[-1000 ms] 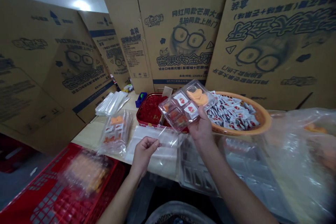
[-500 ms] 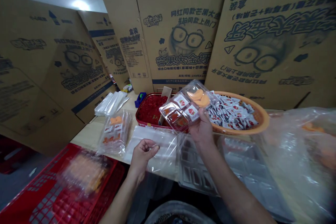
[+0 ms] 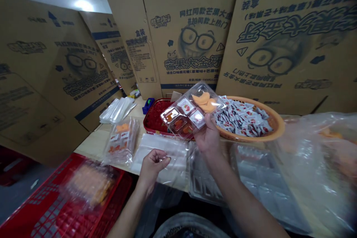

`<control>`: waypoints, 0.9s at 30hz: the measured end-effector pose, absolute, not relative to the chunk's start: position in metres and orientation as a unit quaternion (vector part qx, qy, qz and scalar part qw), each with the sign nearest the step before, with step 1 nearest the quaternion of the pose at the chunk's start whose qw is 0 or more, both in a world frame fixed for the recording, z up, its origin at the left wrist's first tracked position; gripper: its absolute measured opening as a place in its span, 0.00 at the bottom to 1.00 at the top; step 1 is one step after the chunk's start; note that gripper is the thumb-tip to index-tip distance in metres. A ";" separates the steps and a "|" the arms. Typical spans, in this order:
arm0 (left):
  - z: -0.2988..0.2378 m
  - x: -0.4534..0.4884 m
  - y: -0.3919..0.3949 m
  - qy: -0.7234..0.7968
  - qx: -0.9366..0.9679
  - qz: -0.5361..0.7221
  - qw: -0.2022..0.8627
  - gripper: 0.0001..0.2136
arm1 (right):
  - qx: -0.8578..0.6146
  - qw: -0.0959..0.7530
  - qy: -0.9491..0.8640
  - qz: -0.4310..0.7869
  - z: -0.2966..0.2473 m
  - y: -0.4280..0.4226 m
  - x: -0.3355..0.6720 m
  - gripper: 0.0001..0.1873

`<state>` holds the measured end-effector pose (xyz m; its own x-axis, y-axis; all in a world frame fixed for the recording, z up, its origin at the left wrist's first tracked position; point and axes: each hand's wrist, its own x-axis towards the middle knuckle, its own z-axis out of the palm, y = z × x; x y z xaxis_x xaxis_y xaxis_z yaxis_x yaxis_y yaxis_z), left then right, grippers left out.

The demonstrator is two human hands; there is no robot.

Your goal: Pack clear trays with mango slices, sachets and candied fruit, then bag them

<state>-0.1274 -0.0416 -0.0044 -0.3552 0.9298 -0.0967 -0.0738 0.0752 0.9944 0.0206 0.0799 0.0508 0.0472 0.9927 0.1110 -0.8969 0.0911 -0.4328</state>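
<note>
My right hand (image 3: 208,134) holds up a clear plastic clamshell tray (image 3: 192,109) from below, over the table. Orange mango slices (image 3: 202,102) lie in one side, with small red-and-white sachets and dark compartments beside them. My left hand (image 3: 153,165) is closed in a pinch on the edge of a flat clear plastic bag (image 3: 167,152) lying on the table. A filled, bagged tray (image 3: 121,141) lies to the left of that bag. Empty clear trays (image 3: 208,176) lie stacked below my right hand.
An orange basket (image 3: 251,134) of sachets and a red tray of red pieces (image 3: 156,117) stand at the back. Flat bags (image 3: 117,109) lie left. A red crate (image 3: 36,208) sits low left, a large clear bag (image 3: 315,156) right, and printed cardboard sheets (image 3: 192,33) behind.
My right hand has carried the clamshell tray slightly left and tilted it a little. My left hand stays on the bag edge, and the whole view has shifted slightly.
</note>
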 end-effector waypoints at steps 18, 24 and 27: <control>0.001 -0.132 -0.042 0.527 0.273 0.639 0.489 0.13 | -0.209 0.601 -0.246 0.731 0.027 0.070 0.039 0.10; 0.013 -0.131 -0.038 0.541 0.318 0.557 0.545 0.16 | -0.239 0.538 -0.276 0.760 0.030 0.061 0.036 0.12; 0.015 -0.133 -0.036 0.519 0.291 0.580 0.556 0.13 | -0.260 0.487 -0.312 0.773 0.029 0.057 0.038 0.10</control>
